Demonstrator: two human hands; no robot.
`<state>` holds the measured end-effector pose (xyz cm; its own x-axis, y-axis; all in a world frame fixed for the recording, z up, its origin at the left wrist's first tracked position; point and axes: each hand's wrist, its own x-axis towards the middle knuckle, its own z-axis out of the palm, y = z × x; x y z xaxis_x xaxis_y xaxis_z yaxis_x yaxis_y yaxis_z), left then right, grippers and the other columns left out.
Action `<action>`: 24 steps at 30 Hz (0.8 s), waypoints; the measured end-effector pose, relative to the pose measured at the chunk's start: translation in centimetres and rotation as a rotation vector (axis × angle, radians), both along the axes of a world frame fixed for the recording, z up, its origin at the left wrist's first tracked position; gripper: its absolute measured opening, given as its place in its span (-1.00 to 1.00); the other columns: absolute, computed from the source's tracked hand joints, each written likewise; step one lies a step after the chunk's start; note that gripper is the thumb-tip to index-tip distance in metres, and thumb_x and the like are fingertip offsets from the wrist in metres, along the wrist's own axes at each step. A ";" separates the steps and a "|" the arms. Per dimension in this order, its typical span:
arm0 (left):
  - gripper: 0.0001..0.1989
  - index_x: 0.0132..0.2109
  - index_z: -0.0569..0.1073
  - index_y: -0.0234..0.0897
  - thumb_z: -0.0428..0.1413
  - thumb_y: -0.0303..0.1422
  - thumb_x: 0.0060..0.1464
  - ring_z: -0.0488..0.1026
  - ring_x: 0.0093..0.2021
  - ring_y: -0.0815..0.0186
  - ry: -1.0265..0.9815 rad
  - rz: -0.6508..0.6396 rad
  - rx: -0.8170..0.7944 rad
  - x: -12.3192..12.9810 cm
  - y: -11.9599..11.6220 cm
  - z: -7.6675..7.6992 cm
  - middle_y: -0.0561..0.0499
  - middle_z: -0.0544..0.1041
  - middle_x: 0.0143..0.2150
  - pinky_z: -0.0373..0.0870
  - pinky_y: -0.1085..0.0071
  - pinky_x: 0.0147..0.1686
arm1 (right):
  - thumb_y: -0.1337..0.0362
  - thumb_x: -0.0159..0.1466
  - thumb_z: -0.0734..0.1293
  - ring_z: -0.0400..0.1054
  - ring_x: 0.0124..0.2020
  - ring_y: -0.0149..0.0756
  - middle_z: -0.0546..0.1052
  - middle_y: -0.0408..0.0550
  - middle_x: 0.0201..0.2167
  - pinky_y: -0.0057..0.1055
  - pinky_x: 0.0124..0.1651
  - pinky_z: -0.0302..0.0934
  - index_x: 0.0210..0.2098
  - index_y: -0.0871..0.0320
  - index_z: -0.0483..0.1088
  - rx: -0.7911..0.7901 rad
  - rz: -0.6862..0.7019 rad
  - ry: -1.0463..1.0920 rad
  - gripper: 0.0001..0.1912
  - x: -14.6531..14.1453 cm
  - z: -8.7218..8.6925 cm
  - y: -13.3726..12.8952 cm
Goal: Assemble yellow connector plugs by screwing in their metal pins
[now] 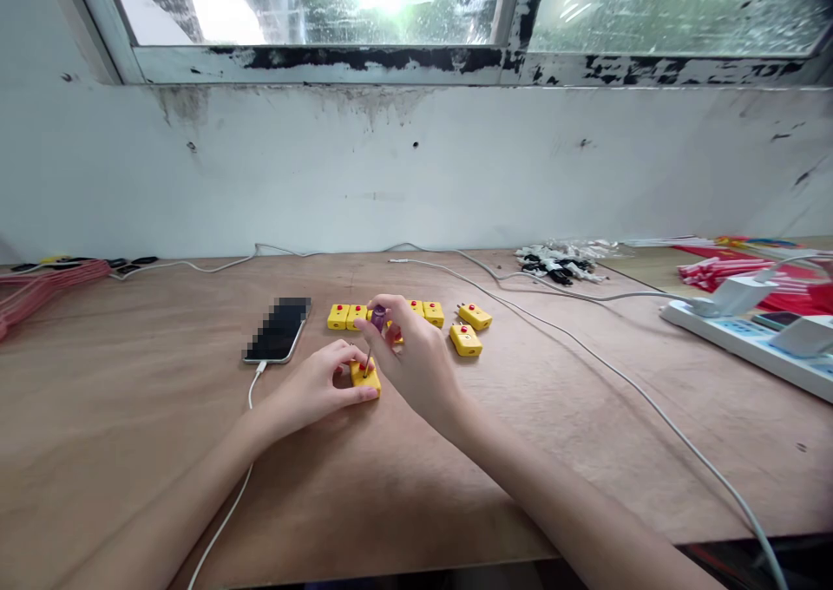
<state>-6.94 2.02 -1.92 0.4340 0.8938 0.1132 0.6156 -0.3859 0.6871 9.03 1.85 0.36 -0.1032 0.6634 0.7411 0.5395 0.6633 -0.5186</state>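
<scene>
My left hand [329, 373] is closed around a small yellow plug-like block with a red spot [370, 383], pinning it to the wooden table [416, 486]. In my right hand [416, 356] is a screwdriver [378, 316] with a dark purple handle, its thin shaft slanting down to the top of that block. Beyond my hands stands a row of similar yellow blocks [337, 317], partly hidden by my right hand. Two more lie to the right, one yellow block with prongs [475, 316] and one yellow block nearer me [466, 340].
A phone [278, 330] on a white charging cable [251, 451] lies left of my hands. At right is a white power strip [748, 338] with chargers. Black and white pieces [563, 262] are heaped by the wall, and red wires [52, 286] lie far left.
</scene>
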 end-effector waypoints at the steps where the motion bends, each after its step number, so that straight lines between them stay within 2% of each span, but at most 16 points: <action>1: -0.72 -0.20 0.46 -0.22 0.18 -0.15 0.00 0.44 -0.21 0.22 0.001 0.002 0.001 -0.1 0.0 0.0 0.00 0.48 -0.18 0.38 0.35 -0.20 | 0.15 0.26 0.27 0.34 -0.55 -0.42 0.47 -0.19 -0.50 -0.52 -0.49 0.13 -0.24 0.10 0.31 -0.009 0.017 0.020 -0.84 0.2 0.1 0.1; 4: -0.69 -0.18 0.48 -0.19 0.18 -0.11 0.00 0.45 -0.16 0.19 0.004 0.010 0.008 -0.3 0.1 -0.1 -0.01 0.50 -0.13 0.38 0.31 -0.14 | 0.14 0.26 0.25 0.33 -0.55 -0.47 0.46 -0.20 -0.46 -0.53 -0.50 0.16 -0.29 0.08 0.27 0.005 -0.009 0.210 -0.85 1.5 0.9 1.1; 6: -0.67 -0.11 0.48 -0.17 0.17 -0.10 0.01 0.45 -0.10 0.17 0.009 0.027 0.010 -0.5 0.2 -0.1 -0.01 0.50 -0.06 0.38 0.30 -0.09 | 0.14 0.29 0.21 0.32 -0.54 -0.47 0.43 -0.20 -0.44 -0.52 -0.50 0.16 -0.27 0.07 0.24 0.075 -0.083 0.386 -0.86 2.9 1.4 2.2; 8: -0.64 -0.03 0.44 -0.14 0.13 -0.10 0.05 0.45 -0.05 0.16 0.031 0.058 0.013 -0.7 0.2 0.1 0.00 0.49 -0.01 0.38 0.30 -0.06 | 0.14 0.30 0.20 0.30 -0.54 -0.47 0.40 -0.20 -0.45 -0.52 -0.53 0.14 -0.25 0.06 0.23 0.123 -0.186 0.449 -0.86 4.4 1.7 3.4; 10: -0.62 0.02 0.41 -0.13 0.08 -0.10 0.10 0.43 0.00 0.14 0.068 0.090 0.037 -0.8 0.2 0.3 0.01 0.48 0.03 0.36 0.28 -0.01 | 0.15 0.29 0.20 0.25 -0.58 -0.48 0.39 -0.21 -0.46 -0.52 -0.53 0.11 -0.24 0.07 0.24 0.136 -0.277 0.374 -0.86 5.6 1.6 4.5; 13: -0.60 0.05 0.40 -0.13 0.02 -0.08 0.14 0.36 0.10 0.11 0.129 0.105 0.093 -1.0 0.3 0.3 0.00 0.44 0.11 0.29 0.23 0.08 | 0.16 0.28 0.20 0.21 -0.60 -0.48 0.38 -0.23 -0.52 -0.51 -0.51 0.09 -0.28 0.09 0.25 0.115 -0.343 0.218 -0.87 6.2 0.9 5.3; 17: -0.57 0.10 0.37 -0.15 -0.01 -0.08 0.16 0.29 0.17 0.11 0.160 0.103 0.122 -1.1 0.5 0.1 -0.04 0.38 0.18 0.20 0.19 0.16 | 0.15 0.27 0.18 0.22 -0.59 -0.44 0.39 -0.22 -0.55 -0.50 -0.49 0.07 -0.28 0.10 0.28 0.045 -0.323 0.115 -0.84 5.9 0.2 5.3; 24: -0.54 0.14 0.34 -0.19 -0.04 -0.09 0.19 0.24 0.22 0.10 0.164 0.098 0.131 -1.2 0.6 -0.1 -0.08 0.34 0.22 0.13 0.15 0.20 | 0.16 0.27 0.17 0.26 -0.55 -0.39 0.43 -0.17 -0.49 -0.47 -0.44 0.08 -0.24 0.10 0.30 -0.072 -0.271 0.044 -0.83 5.4 0.0 5.2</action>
<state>-8.12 2.66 -2.01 0.3682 0.9148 0.1659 0.7537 -0.3982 0.5229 14.47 7.01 0.39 0.1169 0.7135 0.6908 0.6680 0.4583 -0.5864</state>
